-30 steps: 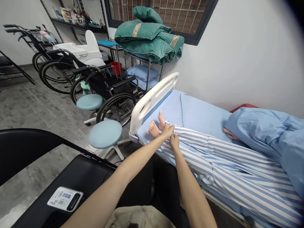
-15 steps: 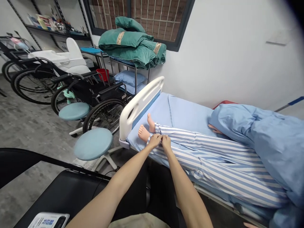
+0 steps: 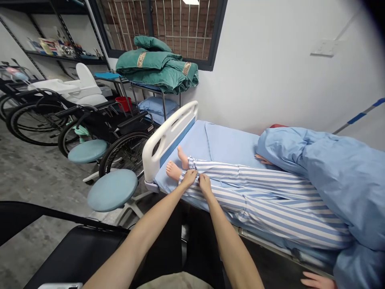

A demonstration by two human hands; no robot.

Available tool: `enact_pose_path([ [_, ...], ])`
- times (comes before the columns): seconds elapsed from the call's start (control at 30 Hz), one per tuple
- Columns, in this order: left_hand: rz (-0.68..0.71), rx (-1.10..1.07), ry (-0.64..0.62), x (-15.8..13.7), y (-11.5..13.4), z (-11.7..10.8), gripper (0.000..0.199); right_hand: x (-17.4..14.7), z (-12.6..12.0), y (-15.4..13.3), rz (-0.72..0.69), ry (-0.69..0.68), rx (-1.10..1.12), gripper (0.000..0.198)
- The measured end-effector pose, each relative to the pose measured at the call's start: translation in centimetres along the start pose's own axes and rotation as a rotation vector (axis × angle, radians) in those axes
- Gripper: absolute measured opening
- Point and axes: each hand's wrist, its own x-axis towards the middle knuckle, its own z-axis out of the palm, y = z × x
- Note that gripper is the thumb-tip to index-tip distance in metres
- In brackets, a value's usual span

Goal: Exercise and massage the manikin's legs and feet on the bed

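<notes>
Blue-and-white striped pajama trousers (image 3: 270, 196) cover the legs of a figure lying on the bed. My left hand (image 3: 190, 176) is closed on the cloth of the nearer trouser leg, just above the ankle. Close beside it, towards the knee, my right hand (image 3: 205, 183) has its fingers closed on the same leg's cloth. A small gap separates the two hands. Both bare feet, the nearer foot (image 3: 173, 171) and the farther foot (image 3: 183, 157), stick out of the cuffs. A light blue quilt (image 3: 313, 156) hides the figure's upper body.
The white footboard (image 3: 147, 160) rises left of the feet. Round blue stools (image 3: 113, 189) and a wheelchair (image 3: 129, 148) stand beyond it. A black chair (image 3: 78, 257) is at lower left. The figure's hand (image 3: 319, 280) hangs by the near bedside. Green folded bedding (image 3: 156, 68) lies under the window.
The view has tilted up and turned slightly right. My hands stay at the lower trouser leg but are a little farther apart. More of the figure's near hand shows at lower right.
</notes>
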Motion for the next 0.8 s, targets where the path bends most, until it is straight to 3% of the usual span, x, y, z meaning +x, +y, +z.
enact_pose_path([
  [0.13, -0.030, -0.032, -0.010, -0.1, 0.8, 1.1, 0.024, -0.1, -1.5, -0.8, -0.062, 0.035, 0.023, 0.025],
  [0.3, -0.047, -0.087, 0.005, -0.6, 1.6, 2.6, 0.024, -1.2, -3.1, -0.2, 0.022, 0.053, 0.021, 0.025],
  [0.8, -0.112, -0.173, 0.013, 0.1, 2.7, 4.4, 0.022, -0.9, -4.5, 1.3, 0.014, 0.105, 0.078, 0.026],
])
